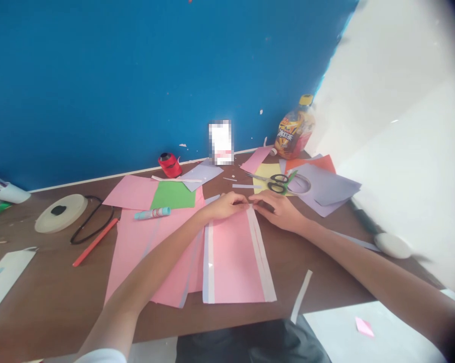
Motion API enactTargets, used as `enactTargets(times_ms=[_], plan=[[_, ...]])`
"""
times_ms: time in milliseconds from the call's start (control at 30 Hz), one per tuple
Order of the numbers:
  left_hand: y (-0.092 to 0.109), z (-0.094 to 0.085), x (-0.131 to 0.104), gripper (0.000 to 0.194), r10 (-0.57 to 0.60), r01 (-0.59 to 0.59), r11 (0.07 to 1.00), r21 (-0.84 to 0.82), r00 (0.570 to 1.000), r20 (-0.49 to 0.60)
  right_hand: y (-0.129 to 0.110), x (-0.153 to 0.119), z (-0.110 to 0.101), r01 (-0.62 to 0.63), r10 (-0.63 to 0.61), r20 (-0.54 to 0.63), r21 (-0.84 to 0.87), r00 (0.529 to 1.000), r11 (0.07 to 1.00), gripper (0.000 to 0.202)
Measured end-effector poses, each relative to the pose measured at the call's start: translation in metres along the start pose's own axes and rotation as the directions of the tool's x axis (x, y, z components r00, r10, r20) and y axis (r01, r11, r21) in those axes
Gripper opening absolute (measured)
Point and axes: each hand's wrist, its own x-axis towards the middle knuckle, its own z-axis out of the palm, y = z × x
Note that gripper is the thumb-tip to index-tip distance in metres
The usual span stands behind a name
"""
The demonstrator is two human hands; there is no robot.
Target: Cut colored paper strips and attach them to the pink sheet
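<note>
A sheet of pink paper [233,257] lies in front of me on the brown table, with a white strip of tape [261,252] along its right edge and another pale strip [209,262] along its left. My left hand [229,205] rests at the sheet's top edge, thumb and fingers closed near the upper right corner. Beside it, my right hand [278,209] pinches at the upper end of the right-hand strip. The fingertips of both hands nearly meet there. Exactly what lies between them is too small to make out.
More pink sheets [136,242], a green sheet [174,195] and a glue stick [152,213] lie left. Scissors [275,182], a tape roll [299,184] and purple paper [333,186] sit behind right, near a drink bottle [293,131]. A loose white strip [301,296] overhangs the front edge.
</note>
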Motion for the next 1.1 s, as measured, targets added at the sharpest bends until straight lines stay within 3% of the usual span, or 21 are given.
enactTargets(times_ms=[267,500,1100], plan=[[0.003,-0.002,-0.002,0.039,0.005,-0.008,0.992,0.126,1.0,0.022,0.005,0.001,0.003,0.19,-0.182,0.072,-0.136,0.981,0.972,0.029],[0.0,-0.005,-0.001,0.032,0.005,-0.013,0.991,0.136,0.998,0.056,0.009,0.0,0.004,0.316,-0.314,0.047,-0.257,0.948,0.913,0.031],[-0.004,0.007,0.0,0.042,-0.008,0.014,0.985,0.172,0.999,-0.037,0.01,-0.001,-0.001,0.327,-0.325,0.048,-0.224,0.944,0.918,0.034]])
